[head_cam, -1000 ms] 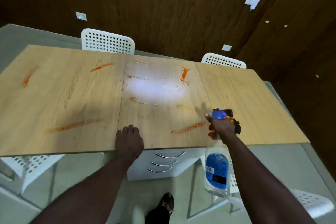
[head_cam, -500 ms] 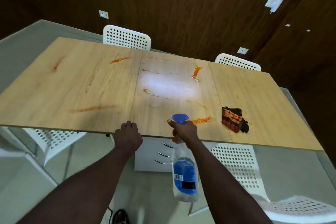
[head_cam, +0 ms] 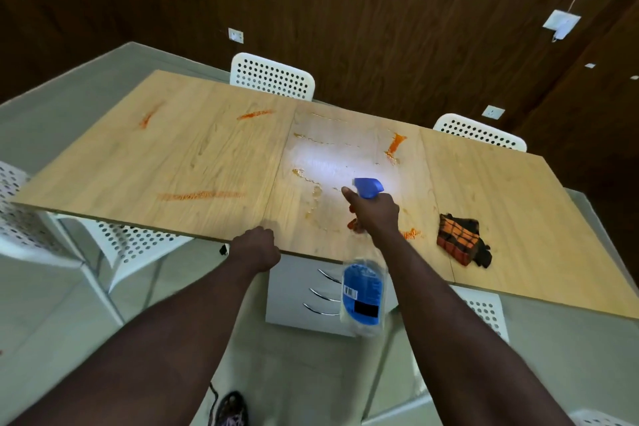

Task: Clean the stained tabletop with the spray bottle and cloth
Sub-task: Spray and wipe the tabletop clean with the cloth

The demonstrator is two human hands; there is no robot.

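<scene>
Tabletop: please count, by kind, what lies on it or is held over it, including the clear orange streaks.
Orange streaks: 5
Cloth: 1
Spray bottle, held in the right hand: 1
Total: 7

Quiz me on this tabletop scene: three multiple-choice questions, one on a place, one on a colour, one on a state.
1. Where does the crumpled orange-and-black plaid cloth lie?
A. on a chair
B. on the wooden tabletop, to the right of the right hand
C. in the left hand

2. The clear plastic spray bottle has a nozzle coloured:
A. blue
B. green
C. white

3. The left hand is:
A. wiping
B. holding the cloth
C. resting at the table edge

Answers: B, the cloth sits alone on the wood; A, the blue nozzle shows above the fist; C, it holds nothing.
</scene>
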